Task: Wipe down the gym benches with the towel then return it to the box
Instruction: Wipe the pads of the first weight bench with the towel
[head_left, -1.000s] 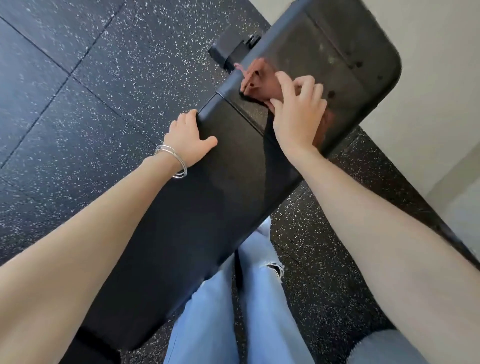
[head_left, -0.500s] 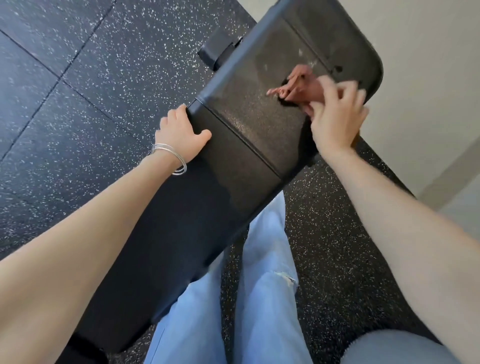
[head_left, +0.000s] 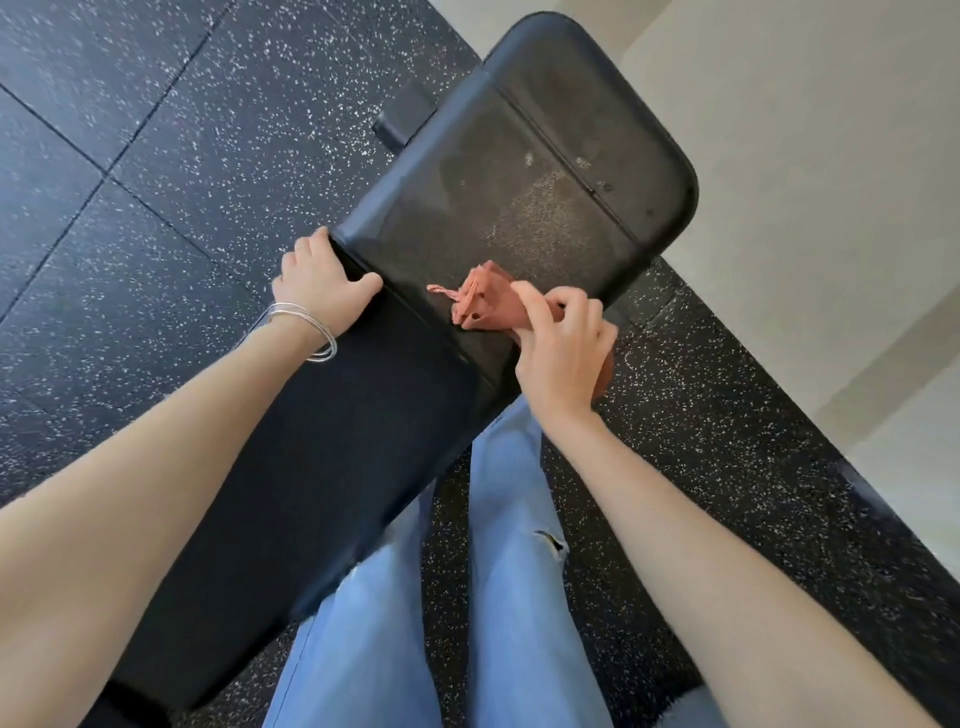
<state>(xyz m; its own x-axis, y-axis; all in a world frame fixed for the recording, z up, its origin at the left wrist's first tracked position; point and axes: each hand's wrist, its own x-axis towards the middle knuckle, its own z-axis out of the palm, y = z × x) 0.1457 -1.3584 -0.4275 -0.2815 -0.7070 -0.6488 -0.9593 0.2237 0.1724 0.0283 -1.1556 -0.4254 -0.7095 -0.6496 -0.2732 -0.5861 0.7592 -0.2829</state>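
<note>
Your right hand (head_left: 563, 353) keeps a pinching grip on the bunched pink towel (head_left: 483, 306) at the right edge of the worktop (head_left: 545, 156), your left hand (head_left: 319, 283) clasps the left edge, and so loose a bunch could slip to the floor (head_left: 156, 182).

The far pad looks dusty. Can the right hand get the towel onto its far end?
Probably yes. The right hand holds the towel on that pad's near part, nothing lies ahead of it, and the left hand grips the bench edge, out of the way.
</note>
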